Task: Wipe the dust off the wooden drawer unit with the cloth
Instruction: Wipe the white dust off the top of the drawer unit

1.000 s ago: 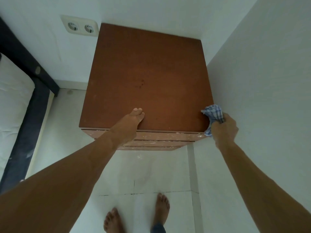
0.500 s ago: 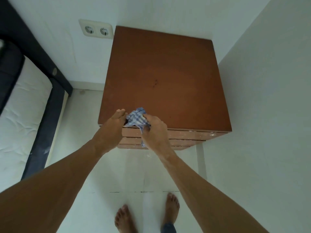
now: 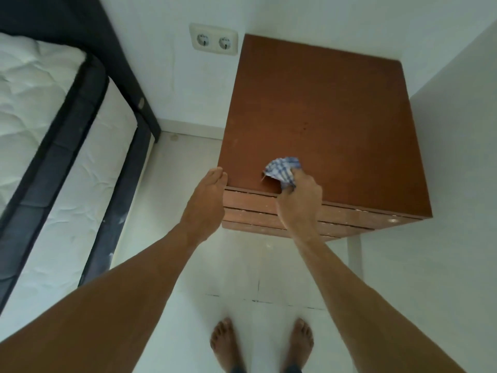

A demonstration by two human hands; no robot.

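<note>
The brown wooden drawer unit stands in the room's corner, its flat top facing me and its drawer fronts showing along the near edge. My right hand grips a bunched blue-and-white checked cloth and presses it on the top near the front edge, left of centre. At the unit's front left corner my left hand rests with its fingers together, holding nothing.
A white wall runs close along the unit's right side. A double wall socket sits behind, left of the unit. A bed with a white mattress and dark frame fills the left. My bare feet stand on white floor tiles.
My right hand swept the cloth from the front right corner leftward along the front edge, then slightly back onto the top. My left hand slid to the front left corner. My view shifted left.
</note>
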